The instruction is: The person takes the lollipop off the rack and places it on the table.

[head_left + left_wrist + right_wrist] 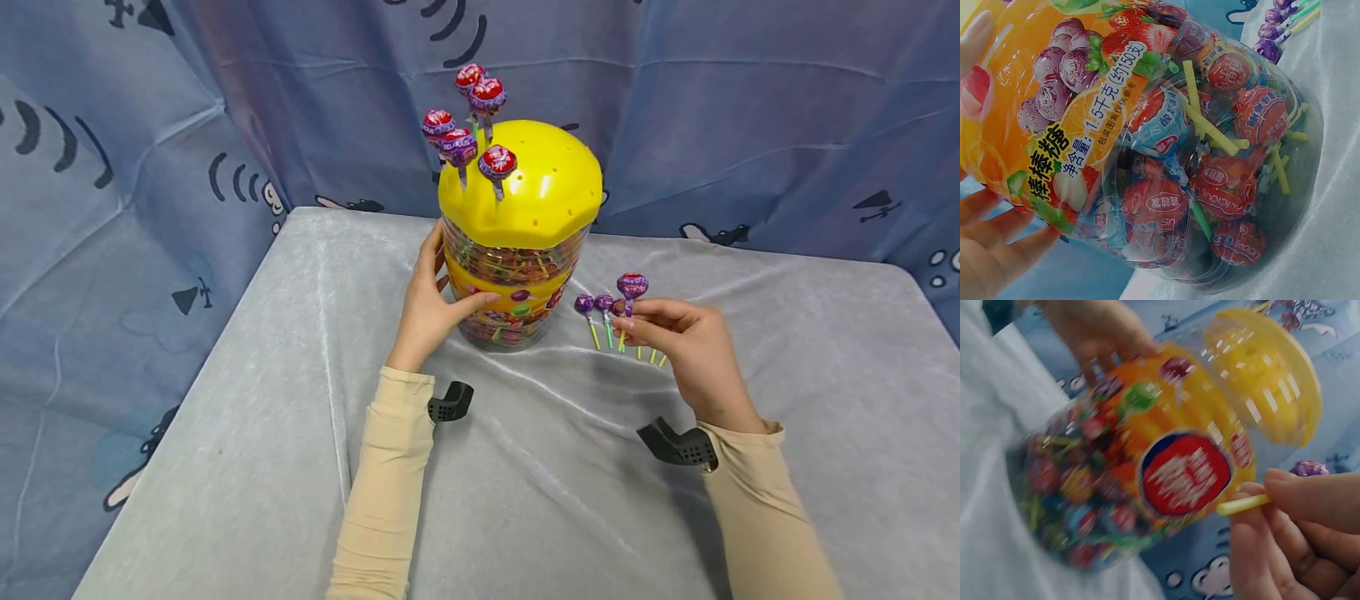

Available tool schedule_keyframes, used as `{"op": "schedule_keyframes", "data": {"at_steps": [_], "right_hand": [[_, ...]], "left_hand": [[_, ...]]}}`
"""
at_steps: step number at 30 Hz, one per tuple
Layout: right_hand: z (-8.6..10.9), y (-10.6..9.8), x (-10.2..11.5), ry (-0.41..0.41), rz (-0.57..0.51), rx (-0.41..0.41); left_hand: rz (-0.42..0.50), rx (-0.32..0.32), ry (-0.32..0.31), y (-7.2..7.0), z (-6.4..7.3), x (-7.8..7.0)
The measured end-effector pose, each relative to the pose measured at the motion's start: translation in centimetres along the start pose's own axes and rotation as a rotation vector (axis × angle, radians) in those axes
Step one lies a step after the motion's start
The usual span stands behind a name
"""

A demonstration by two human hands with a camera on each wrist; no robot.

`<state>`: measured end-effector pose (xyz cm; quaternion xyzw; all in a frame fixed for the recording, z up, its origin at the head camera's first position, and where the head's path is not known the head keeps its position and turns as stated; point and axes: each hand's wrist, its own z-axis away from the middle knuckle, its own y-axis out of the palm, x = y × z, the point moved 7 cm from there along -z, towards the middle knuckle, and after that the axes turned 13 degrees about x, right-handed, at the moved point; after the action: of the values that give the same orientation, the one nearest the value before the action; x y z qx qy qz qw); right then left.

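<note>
A clear candy jar (517, 329) stands on the table, with an orange label and lollipops inside. My left hand (426, 321) grips its left side, thumb across the front, fingers round the far side. Several red and purple lollipops (459, 147) stick up from the left part of the yellow domed lid (558, 179), which has small holes. To the right of the jar, my right hand (697, 350) pinches a purple-wrapped lollipop (632, 286) by its stick, wrapped head up. In the right wrist view the yellow stick (1244, 504) pokes out between thumb and fingers.
Several purple lollipops (604, 305) lie in a row on the grey cloth (525, 483), right of the jar and partly behind my right hand. A blue patterned curtain (712, 125) hangs along the table's back and left.
</note>
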<state>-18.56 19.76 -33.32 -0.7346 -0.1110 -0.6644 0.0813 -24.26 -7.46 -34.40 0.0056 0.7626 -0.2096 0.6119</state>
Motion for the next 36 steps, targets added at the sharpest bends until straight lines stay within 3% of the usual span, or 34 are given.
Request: {"op": "schedule_keyframes", "data": {"at_steps": [12, 16, 30, 36], "right_hand": [[1.7, -1.3, -6.9, 0.352, 0.251, 0.108], [2.1, -1.7, -8.3, 0.427, 0.275, 0.127], [2.1, -1.9, -9.7, 0.467, 0.268, 0.135], [2.0, -2.1, -9.7, 0.470, 0.342, 0.111]], "left_hand": [[0.011, 0.005, 0.001, 0.1, -0.2, 0.2], [0.012, 0.005, -0.002, 0.1, -0.2, 0.2], [0.014, -0.002, 0.008, 0.1, -0.2, 0.1], [0.015, 0.000, 0.003, 0.0, -0.2, 0.1]]}}
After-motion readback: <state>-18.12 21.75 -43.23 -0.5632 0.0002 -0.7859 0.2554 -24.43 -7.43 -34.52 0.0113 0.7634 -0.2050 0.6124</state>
